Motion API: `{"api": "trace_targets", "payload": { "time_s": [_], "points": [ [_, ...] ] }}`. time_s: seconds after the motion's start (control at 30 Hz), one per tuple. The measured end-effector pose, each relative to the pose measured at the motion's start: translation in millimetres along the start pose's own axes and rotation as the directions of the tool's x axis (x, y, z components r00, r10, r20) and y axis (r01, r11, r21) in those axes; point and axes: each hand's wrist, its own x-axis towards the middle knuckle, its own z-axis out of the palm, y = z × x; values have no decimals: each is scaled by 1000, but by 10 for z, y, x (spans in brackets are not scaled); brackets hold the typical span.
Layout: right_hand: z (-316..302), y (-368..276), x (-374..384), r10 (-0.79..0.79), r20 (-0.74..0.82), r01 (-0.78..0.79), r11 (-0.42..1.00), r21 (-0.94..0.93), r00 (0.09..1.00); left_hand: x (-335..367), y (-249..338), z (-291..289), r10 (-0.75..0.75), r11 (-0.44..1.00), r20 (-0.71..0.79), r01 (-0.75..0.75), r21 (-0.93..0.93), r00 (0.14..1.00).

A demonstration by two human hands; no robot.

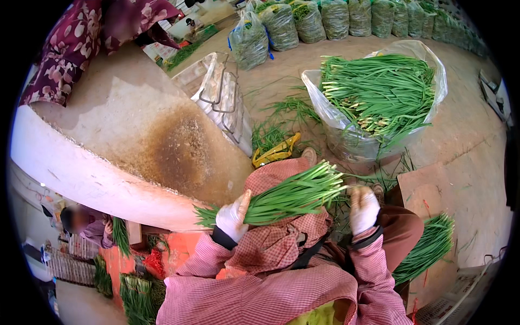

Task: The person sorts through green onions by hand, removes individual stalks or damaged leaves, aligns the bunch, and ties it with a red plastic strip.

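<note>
My left hand, in a whitish glove, is wrapped round the leafy end of a bunch of garlic chives. The bunch lies slantwise over my lap, its pale cut ends pointing right. Just right of those ends is my right hand, gloved with bare-looking fingertips. Its fingers are drawn together and slightly blurred; whether a thin stalk is between them is too small to make out. Beyond my knees stands a large clear plastic bag heaped with chives.
Another bunch of chives lies on cardboard at my right. Loose leaves and a yellow strap are on the floor ahead. A pale curved slab is at my left. Filled bags line the back. Other people are at the left.
</note>
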Motion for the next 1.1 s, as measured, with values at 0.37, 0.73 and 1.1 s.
{"api": "trace_targets", "payload": {
  "time_s": [0.37, 0.73, 1.1],
  "points": [
    [142, -508, 178, -308, 436, 453, 846, -281, 845, 23, -145, 27, 188, 982, -101, -186, 35, 977],
    [58, -19, 271, 220, 822, -771, 533, 349, 525, -431, -234, 110, -256, 493, 462, 526, -693, 849],
    [474, 265, 92, 606, 481, -763, 390, 515, 634, -738, 169, 322, -254, 11, 677, 702, -712, 690]
  ]
}}
